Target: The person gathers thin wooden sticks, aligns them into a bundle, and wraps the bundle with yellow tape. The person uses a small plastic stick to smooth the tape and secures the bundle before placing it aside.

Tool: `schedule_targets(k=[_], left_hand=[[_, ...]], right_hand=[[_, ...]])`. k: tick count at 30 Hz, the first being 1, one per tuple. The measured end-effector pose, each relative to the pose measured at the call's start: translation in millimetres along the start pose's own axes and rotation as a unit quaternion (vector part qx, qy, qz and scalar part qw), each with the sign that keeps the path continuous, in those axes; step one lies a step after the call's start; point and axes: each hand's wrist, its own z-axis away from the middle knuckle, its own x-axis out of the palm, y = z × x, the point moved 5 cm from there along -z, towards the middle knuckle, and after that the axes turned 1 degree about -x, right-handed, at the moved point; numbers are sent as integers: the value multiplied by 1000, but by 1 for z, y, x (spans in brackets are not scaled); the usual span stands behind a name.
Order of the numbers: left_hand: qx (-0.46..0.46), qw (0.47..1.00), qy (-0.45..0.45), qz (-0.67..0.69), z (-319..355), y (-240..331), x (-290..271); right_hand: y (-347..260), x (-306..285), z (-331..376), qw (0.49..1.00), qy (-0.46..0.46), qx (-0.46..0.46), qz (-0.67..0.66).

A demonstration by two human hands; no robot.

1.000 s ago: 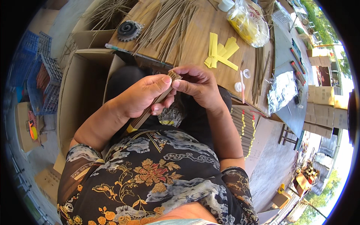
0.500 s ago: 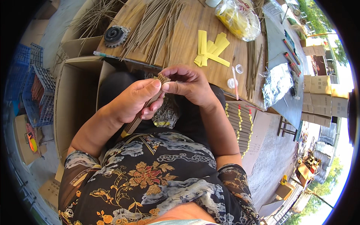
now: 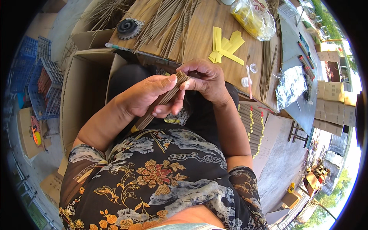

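- Bundle of thin, straight brown sticks, matte and ribbed, blunt ends uppermost, yellow at the lower end; slanting through the left hand.
- Left grip: wrapped round the bundle, thumb along its upper side.
- Right hand: fingers bent at the bundle's upper end; whether clenched on it, cannot tell.
- Just beyond the grip, front edge of the wooden table; loose sticks ahead, flat yellow strips ahead-right, bare grain between.
- Left of the grip, open cardboard box.
- Since half a second ago, more bundle end showing between the thumbs.
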Motion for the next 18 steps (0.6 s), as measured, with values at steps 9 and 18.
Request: schedule_targets(k=[9,18], left_hand=[[-16,999,41,1,-1,-4,4],[-11,987,129,-97,1,5,1]], right_hand=[[-1,-4,4,1000,-10,24,-11],[1,-1,1,996,6,80,-51]])
